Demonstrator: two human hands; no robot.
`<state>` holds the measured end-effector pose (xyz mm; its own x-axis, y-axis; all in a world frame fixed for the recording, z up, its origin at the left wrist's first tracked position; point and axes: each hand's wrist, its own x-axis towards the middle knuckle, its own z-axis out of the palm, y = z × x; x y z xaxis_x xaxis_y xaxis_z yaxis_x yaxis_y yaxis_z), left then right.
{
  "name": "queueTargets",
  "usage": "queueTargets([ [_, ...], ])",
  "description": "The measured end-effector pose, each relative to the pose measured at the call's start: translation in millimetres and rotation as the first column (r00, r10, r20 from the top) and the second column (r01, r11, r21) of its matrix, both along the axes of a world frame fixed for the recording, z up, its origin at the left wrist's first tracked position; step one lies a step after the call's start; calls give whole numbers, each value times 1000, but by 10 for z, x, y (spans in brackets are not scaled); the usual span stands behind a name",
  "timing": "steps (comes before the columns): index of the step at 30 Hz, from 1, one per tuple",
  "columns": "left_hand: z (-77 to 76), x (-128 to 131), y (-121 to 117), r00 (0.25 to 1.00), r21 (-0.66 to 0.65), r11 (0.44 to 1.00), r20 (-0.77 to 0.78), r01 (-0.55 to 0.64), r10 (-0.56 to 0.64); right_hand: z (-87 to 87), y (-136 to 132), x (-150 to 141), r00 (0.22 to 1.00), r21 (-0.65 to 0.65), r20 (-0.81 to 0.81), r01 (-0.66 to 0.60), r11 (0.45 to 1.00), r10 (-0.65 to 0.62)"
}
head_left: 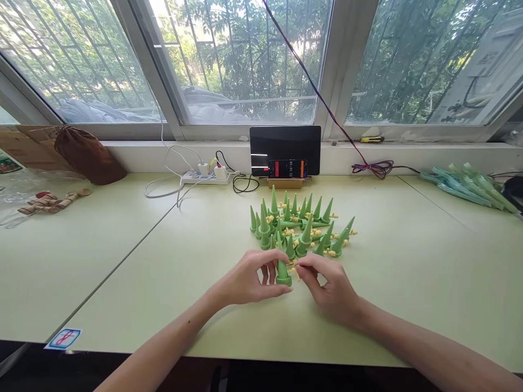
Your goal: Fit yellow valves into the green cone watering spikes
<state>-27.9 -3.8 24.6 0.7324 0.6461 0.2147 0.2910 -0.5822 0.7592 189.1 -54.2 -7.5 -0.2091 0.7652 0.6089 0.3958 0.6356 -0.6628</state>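
My left hand (pixel 250 279) is closed around the base of a green cone-shaped plastic spike (pixel 283 270) that stands upright on the pale green table (pixel 163 256). My right hand (pixel 332 284) pinches a small yellow valve piece (pixel 295 271) at the side of that cone. Just behind the hands stands a cluster of several similar green cones with yellow fittings (pixel 300 226), most upright, a few tilted.
A dark tablet (pixel 285 147) and a phone on a wooden stand (pixel 287 170) sit at the window sill. A power strip with white cables (pixel 204 175) lies to the left. A brown bag (pixel 87 153), wooden pieces (pixel 53 201), and teal wrapped bundles (pixel 469 186) lie at the sides.
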Motion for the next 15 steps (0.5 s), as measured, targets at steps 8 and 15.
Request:
queueTargets([
  [8,-23,5,-7,999,20,999,7,-47,46,-4,3,5,1000,-14,10,11,1000,-11],
  [15,-64,4,0,997,42,998,50,-57,54,-8,18,4,1000,-27,-9,11,1000,-11],
])
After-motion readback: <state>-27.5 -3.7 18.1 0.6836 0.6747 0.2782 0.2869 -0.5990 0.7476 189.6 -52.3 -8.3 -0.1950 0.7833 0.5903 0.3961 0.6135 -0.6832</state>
